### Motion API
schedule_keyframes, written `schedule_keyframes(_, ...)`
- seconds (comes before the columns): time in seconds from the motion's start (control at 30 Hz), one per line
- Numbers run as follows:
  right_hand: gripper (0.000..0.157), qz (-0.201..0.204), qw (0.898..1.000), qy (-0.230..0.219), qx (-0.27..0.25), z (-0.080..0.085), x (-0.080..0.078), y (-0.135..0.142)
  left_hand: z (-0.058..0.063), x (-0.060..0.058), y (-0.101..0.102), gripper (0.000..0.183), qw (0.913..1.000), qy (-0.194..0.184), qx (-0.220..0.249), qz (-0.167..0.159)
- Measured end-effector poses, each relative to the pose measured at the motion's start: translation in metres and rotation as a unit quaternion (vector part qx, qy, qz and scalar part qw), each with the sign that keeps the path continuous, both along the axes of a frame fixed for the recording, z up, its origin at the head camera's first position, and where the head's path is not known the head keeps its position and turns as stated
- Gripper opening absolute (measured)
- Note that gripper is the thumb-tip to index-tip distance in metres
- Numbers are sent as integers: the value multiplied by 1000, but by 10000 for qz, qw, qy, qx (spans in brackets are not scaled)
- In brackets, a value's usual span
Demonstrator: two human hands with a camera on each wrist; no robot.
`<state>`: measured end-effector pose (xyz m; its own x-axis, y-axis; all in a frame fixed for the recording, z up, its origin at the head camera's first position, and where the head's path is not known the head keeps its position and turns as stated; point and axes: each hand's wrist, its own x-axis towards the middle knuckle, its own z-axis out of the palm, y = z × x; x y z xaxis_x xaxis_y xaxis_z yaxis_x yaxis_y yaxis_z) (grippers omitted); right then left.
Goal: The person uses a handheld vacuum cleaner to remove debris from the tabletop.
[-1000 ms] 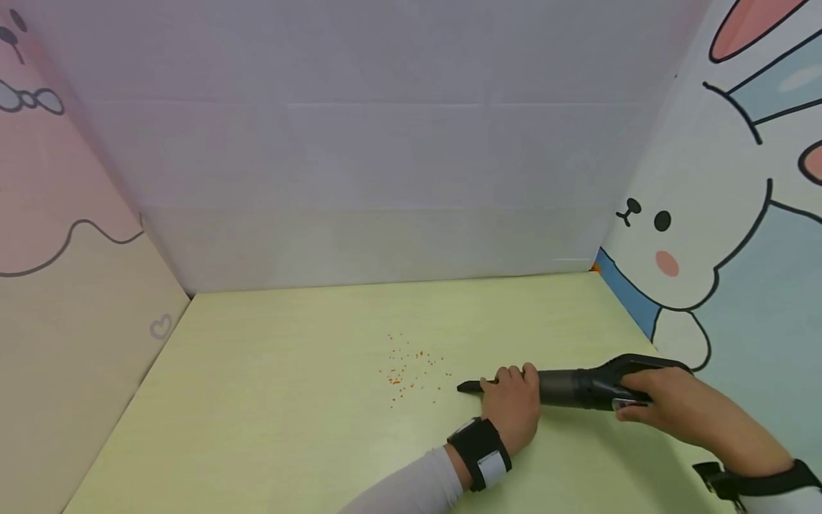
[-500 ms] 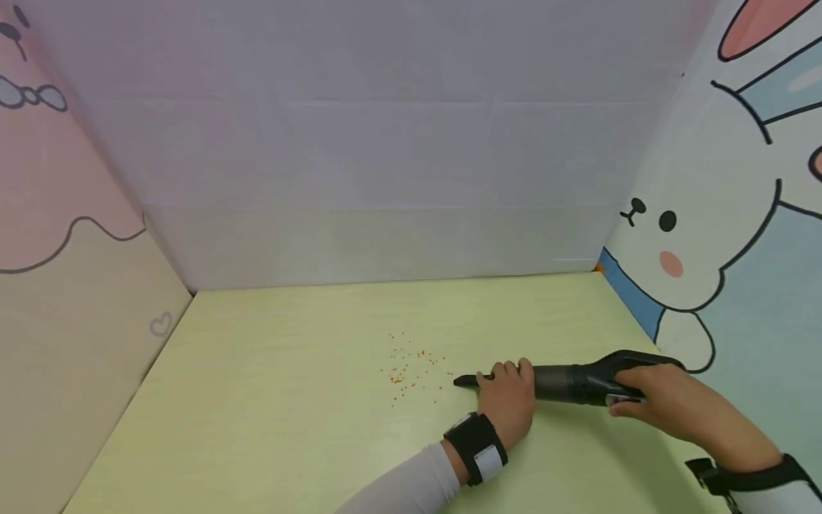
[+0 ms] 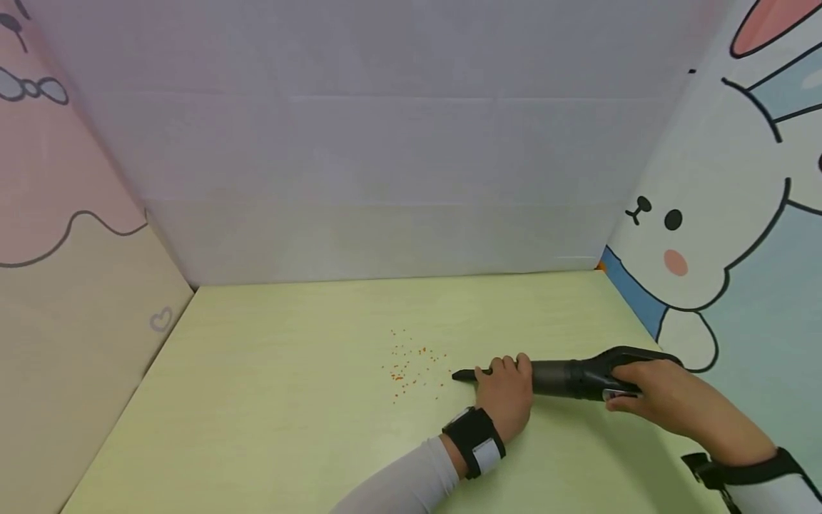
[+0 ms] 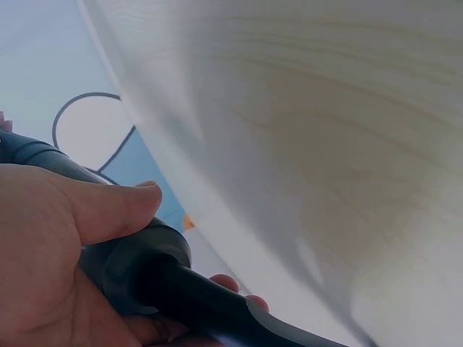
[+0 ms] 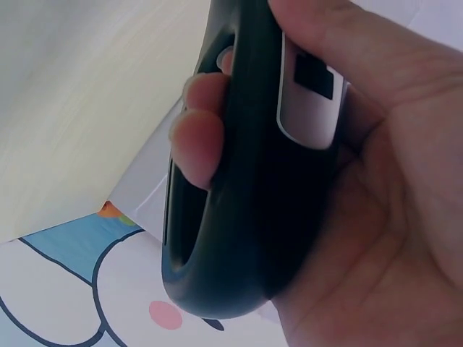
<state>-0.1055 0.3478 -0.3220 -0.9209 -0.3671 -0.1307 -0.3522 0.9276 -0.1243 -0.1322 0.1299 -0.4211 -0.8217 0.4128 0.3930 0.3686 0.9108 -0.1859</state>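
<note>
Hands (image 3: 505, 395) (image 3: 671, 403) around vacuum (image 3: 557, 378), crumbs (image 3: 398, 378) to left

In the head view, soft light from above falls fairly evenly over the pale table (image 3: 270, 400), with a faint sheen on its surface; the back wall (image 3: 398, 157) looks greyer and dimmer. A blurred-edged shadow spreads on the table below the vacuum (image 3: 561, 378) and the right hand (image 3: 664, 400). Outlines are mostly crisp, though the orange crumbs (image 3: 411, 366) show only as tiny specks. The left wrist picture is cool and hazy, its table washed out and crossed by broad, diffuse shadows. In the right wrist picture, the vacuum's handle (image 5: 246, 217) sinks nearly to black, losing detail, while the table behind is pale and soft.
</note>
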Motion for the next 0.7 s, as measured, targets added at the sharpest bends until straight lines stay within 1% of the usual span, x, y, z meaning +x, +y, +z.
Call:
schedule_keyframes(0.13,35,-14,10000,-2,40,0,-2,-2,0,-2,-1,30,10000,-53,27,15)
schedule_keyframes(0.37,36,-72,9999,-69,83,2,-6,-6,-4,-7,-3,31,10000,-20,57,26)
schedule_keyframes(0.53,44,-133,9996,-221,93,2,-8,-8,-6,-10,-4,34,9999,-115,49,9)
schedule_keyframes(0.7,55,-147,9996,-174,165,2,-12,-10,-8,-15,-6,31,9998,-164,112,-37)
